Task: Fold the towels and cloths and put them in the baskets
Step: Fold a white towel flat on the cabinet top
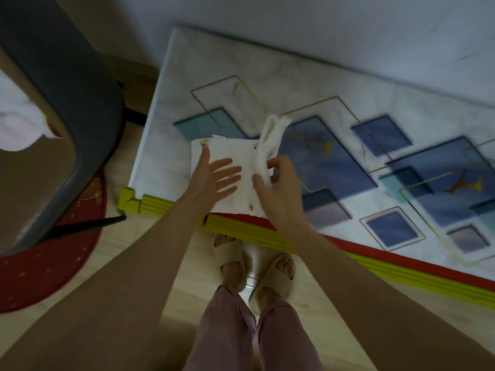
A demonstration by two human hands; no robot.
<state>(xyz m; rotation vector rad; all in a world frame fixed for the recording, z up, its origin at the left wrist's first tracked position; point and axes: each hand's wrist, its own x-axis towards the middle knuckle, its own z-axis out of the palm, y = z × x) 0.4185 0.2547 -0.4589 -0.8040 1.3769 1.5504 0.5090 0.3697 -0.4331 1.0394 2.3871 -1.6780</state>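
- Head view: the right hand (277, 183) pinches the raised flap of one white towel (230, 178); the flat part lies to its left, long axis going away from the person.
- The left hand (214, 174) presses there with straight fingers, nearer to the fold line.
- One basket (67, 108) stands far left, cloth inside.

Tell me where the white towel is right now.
Head view: the towel lies at the table's near left corner, left hand flat on it, right hand lifting its right edge.
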